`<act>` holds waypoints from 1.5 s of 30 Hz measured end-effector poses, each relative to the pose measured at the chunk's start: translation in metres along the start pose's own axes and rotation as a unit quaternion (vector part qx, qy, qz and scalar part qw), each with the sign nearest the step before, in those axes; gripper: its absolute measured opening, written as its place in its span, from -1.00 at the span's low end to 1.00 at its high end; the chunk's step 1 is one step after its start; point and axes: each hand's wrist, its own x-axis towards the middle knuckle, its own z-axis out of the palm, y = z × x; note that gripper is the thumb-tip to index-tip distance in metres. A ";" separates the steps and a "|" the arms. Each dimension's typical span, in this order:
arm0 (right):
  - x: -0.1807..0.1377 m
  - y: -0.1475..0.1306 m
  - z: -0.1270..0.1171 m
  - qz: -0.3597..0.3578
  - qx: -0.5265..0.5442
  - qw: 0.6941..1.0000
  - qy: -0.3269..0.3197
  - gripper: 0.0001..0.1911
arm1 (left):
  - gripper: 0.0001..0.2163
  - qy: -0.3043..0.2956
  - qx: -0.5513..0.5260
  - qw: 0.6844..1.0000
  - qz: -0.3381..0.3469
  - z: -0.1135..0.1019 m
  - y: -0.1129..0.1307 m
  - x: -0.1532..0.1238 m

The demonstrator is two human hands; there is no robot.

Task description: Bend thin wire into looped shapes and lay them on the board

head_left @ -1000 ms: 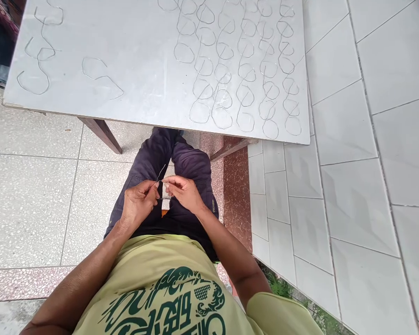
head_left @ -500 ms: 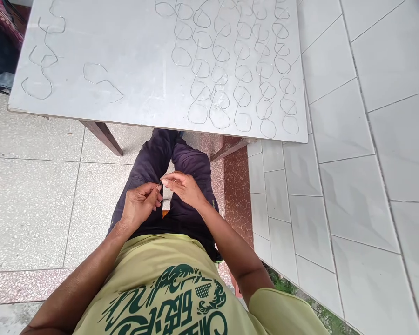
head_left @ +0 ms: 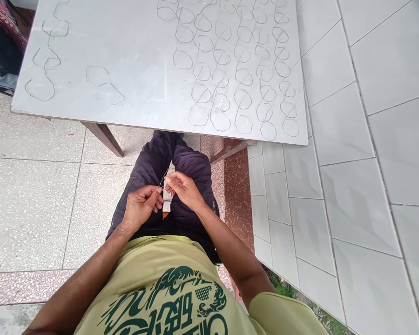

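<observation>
Over my lap, my left hand [head_left: 144, 203] pinches a thin piece of wire [head_left: 163, 180] between thumb and fingers. Close beside it, my right hand [head_left: 182, 188] has its fingers curled together at the same wire; part of the wire is hidden by the fingers. In front of me stands a white table [head_left: 132, 42]. An S-shaped bent wire [head_left: 105, 83] lies near its front edge. Farther left lie larger wavy bent wires [head_left: 49, 65]. Rows of looped wires [head_left: 243, 74] cover the right part of the tabletop.
Wooden table legs [head_left: 103, 138] slant down on both sides of my knees. A white tiled surface [head_left: 349, 186] runs along the right. Dark and patterned cloth [head_left: 2, 51] sits at the far left, beyond the table. Speckled tiles [head_left: 31, 200] make up the floor.
My right hand has shifted slightly right and its fingers have curled in more. More of the wire shows above my left hand. The view has tilted a little.
</observation>
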 end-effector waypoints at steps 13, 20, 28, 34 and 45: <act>-0.006 0.000 -0.001 -0.102 -0.239 0.961 0.099 -0.76 | -0.56 -0.031 -0.127 0.991 -0.039 -0.005 0.001 0.014; -0.004 0.001 -0.001 -0.127 -0.256 0.952 0.113 -0.75 | -0.61 0.009 -0.111 0.992 -0.059 -0.006 0.005 0.013; -0.003 -0.002 0.002 -0.110 -0.249 0.956 0.112 -0.64 | -0.68 0.071 -0.081 0.993 -0.037 -0.008 0.008 0.015; -0.001 0.010 -0.013 -0.116 -0.249 0.951 0.140 -0.60 | -0.73 0.114 -0.050 0.992 0.025 -0.028 0.057 0.019; 0.004 0.059 -0.032 -0.115 -0.321 0.927 0.153 -0.59 | -0.81 0.158 0.016 0.971 0.180 -0.064 0.189 0.125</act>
